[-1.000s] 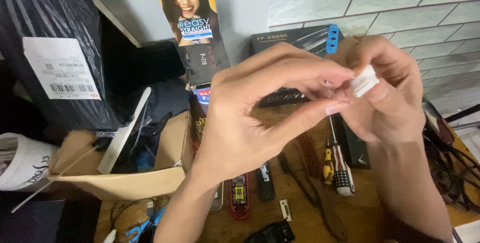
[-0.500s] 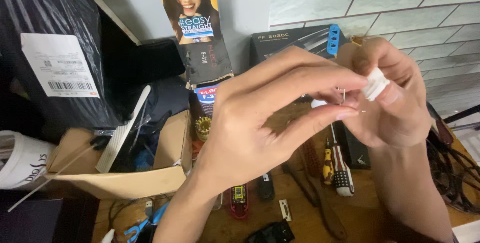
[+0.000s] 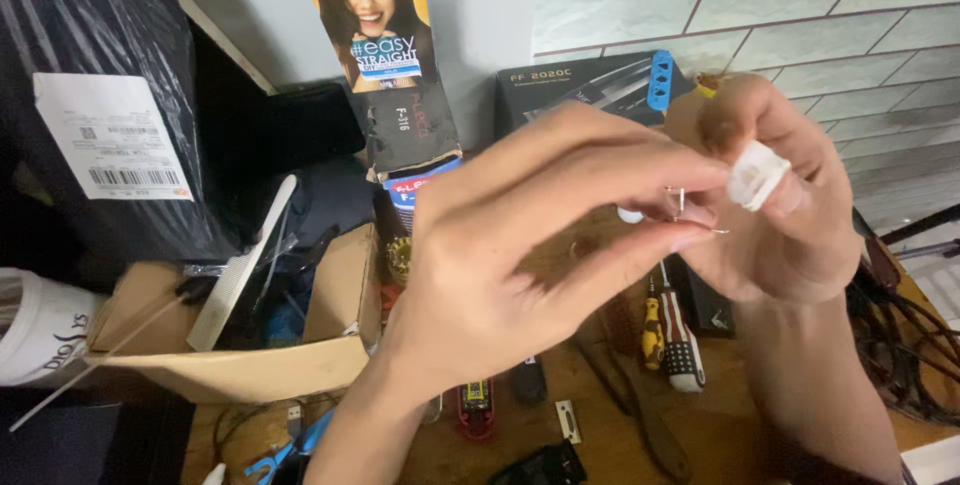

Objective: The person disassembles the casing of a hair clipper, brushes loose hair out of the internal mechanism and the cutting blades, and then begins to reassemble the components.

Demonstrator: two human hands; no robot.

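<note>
Lying at the far left edge of the worktop (image 3: 600, 415): a white tub (image 3: 40, 330), then an open cardboard box (image 3: 250, 365) with a white comb (image 3: 240, 265) leaning out of it. Standing against the back wall: a tall hair-product carton (image 3: 375, 35) and a dark flat box (image 3: 600, 85). Resting near the front edge: several small tools, among them a striped screwdriver (image 3: 680, 340).

Raised above the middle of the worktop: the left hand (image 3: 520, 265), fingers (image 3: 690, 240) closed nearly together in a fine pinch on a thin bent wire (image 3: 685, 210), thumb below and index above. Just beside it, touching: the right hand (image 3: 790, 215), fingers closed on a small white plastic piece (image 3: 755, 175), holding it at the tips close to the wire. Whether the wire is already entering the white piece, impossible to tell; the joint is partly hidden by the fingertips.

For doing this step well, probably: keeping both wrists close together so the two parts are not shaking apart, holding the wire near its end so it is not bending more, turning the white piece so its opening is facing the camera, and pushing gently only. A small slip would likely be dropping the wire among the tools below, hard to find there.

At the right edge: dark cables (image 3: 910, 345) lying in a loose heap.
</note>
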